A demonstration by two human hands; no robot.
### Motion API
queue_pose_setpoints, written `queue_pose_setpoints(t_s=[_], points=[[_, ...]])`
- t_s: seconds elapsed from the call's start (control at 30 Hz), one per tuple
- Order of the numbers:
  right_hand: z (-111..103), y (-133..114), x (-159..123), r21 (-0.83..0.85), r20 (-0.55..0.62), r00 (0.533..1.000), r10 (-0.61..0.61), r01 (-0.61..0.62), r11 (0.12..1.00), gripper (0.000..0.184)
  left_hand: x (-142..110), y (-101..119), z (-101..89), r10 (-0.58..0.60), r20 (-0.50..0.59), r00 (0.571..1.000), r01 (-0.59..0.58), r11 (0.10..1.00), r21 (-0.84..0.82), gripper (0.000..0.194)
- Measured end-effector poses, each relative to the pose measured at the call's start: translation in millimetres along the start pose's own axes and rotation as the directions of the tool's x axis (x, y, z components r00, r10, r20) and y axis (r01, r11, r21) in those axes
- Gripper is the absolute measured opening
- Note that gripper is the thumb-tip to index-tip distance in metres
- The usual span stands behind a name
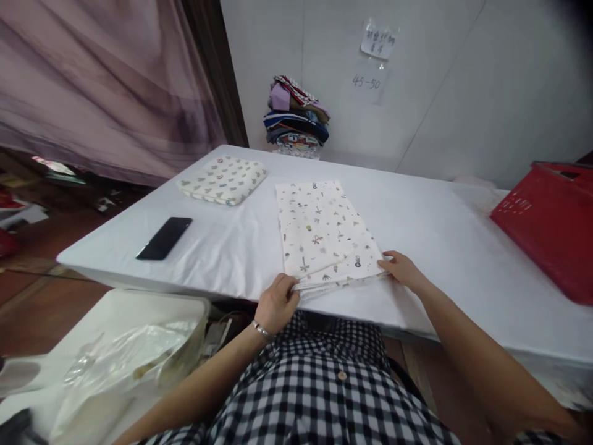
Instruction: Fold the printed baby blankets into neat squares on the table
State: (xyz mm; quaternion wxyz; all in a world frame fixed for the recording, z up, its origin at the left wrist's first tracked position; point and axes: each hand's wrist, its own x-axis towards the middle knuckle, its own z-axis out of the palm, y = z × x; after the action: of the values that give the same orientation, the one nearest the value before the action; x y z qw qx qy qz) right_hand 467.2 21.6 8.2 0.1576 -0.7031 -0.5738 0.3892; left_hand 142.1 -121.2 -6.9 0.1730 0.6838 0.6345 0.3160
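Observation:
A white printed cloth (319, 228), folded into a rectangle of several layers, lies flat on the white-covered table (435, 247). My left hand (278, 303) pinches its near left corner at the table's front edge. At the near right corner, my right hand (403, 269) grips the cloth between thumb and fingers. The layers at the near edge are slightly uneven and fanned between my hands. Farther left rests another folded cloth bundle (225, 179), white with a small grey print, touched by neither hand.
A black phone (165, 238) lies on the table's left side. At the right end stands a red plastic basket (551, 222). Stacked folded clothes (297, 117) rise behind the table's back edge. Below left is a white bin (152, 303) with clear plastic in it.

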Motion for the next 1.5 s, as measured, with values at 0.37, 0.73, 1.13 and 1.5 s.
queue_pose_setpoints(t_s=[0.37, 0.73, 1.13, 1.5], points=[[6, 1, 0, -0.062, -0.079, 0.992, -0.101, 0.096, 0.993, 0.045, -2, 5, -2.6, 0.139, -0.001, 0.99, -0.136, 0.97, 0.202, 0.017], [11, 3, -4, 0.36, -0.05, 0.999, -0.009, 0.026, 0.932, 0.045, -11, 6, 6.1, 0.038, -0.057, 0.998, -0.038, 0.999, -0.013, 0.021], [11, -2, -9, 0.425, -0.054, 0.999, 0.01, 0.014, 0.905, 0.039, -12, 8, 16.5, 0.032, -0.071, 0.997, -0.024, 0.994, 0.105, 0.027], [1, -1, -3, 0.335, 0.037, 0.999, 0.037, -0.047, 0.941, 0.051, -5, 14, 9.3, -0.05, -0.033, 0.998, 0.054, 0.991, 0.126, 0.019]])
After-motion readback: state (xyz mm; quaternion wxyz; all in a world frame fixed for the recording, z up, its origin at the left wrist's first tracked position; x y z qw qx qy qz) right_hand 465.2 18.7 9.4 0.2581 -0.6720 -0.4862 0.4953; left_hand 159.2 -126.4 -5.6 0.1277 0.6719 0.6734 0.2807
